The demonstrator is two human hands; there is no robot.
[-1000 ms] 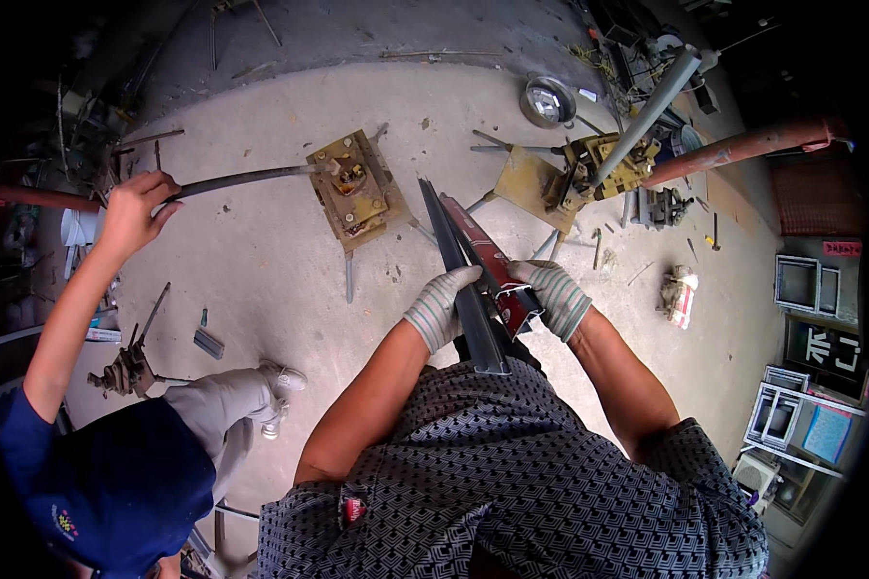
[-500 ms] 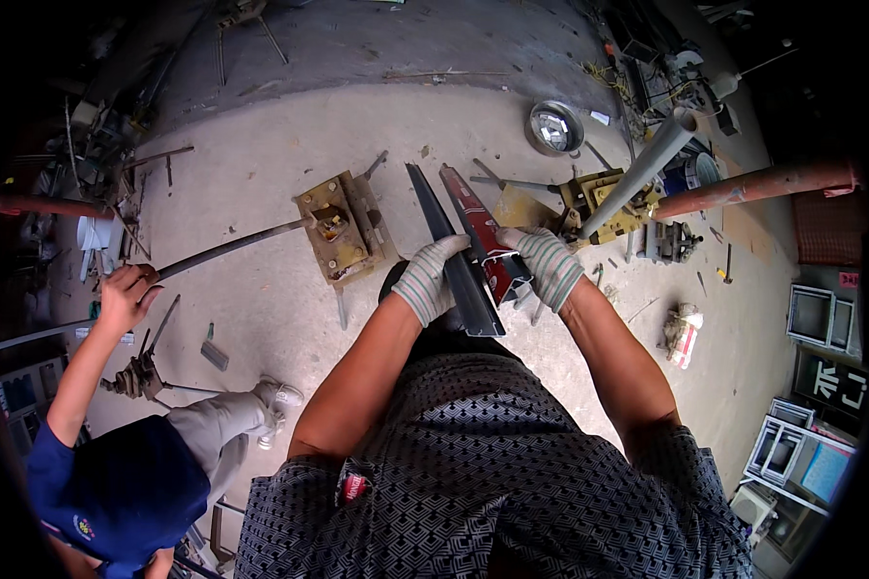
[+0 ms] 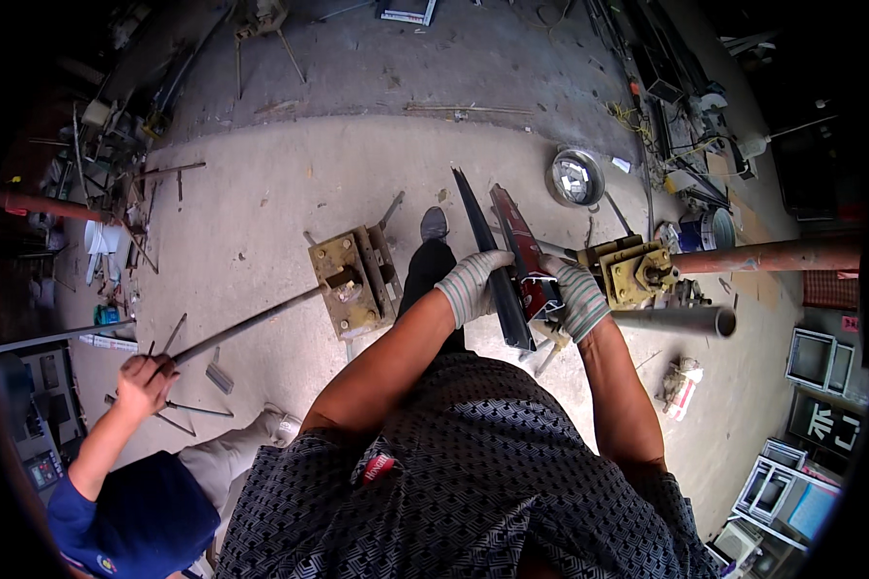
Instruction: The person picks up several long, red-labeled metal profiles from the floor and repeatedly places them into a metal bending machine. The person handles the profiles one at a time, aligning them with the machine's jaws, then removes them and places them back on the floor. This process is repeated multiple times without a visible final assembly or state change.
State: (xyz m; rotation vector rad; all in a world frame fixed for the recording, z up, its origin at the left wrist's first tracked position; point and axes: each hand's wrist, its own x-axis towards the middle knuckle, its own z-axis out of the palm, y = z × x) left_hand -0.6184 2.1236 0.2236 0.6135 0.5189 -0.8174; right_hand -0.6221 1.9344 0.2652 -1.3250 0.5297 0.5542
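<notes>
Dark metal profile (image 3: 492, 265): long, narrow, channel-like strip, held out in front of the person at waist level, pointing away over the concrete floor (image 3: 290, 183). Next to it a red-painted metal bar (image 3: 517, 241), similar length, lying just beside and roughly parallel, far ends slightly apart. Left hand (image 3: 471, 287), in a striped knit work glove, is closed around the dark profile near its near end. Right hand (image 3: 577, 297), same kind of glove, is clamped on the red bar low down, where a red fitting with pale markings sits. Both grips look firm, fingers wrapped.

Progress, as a judgement: the two pieces are picked up and being brought side by side, not yet set down or fixed into anything; whether they are joined at the near end cannot be told. Both look straight, uncut at the visible ends, red one scuffed.

Around: a yellowish bending jig (image 3: 352, 280) on the floor to the left with a long lever rod (image 3: 251, 326), gripped at its end by a co-worker's hand (image 3: 145, 378); co-worker in blue crouches lower left. Second yellow clamp block (image 3: 635, 272) just right of the right hand, rusty pipe (image 3: 772, 257) and grey tube (image 3: 676, 318) beyond, round metal bowl (image 3: 575, 179) further out. Scrap rods scattered left.
</notes>
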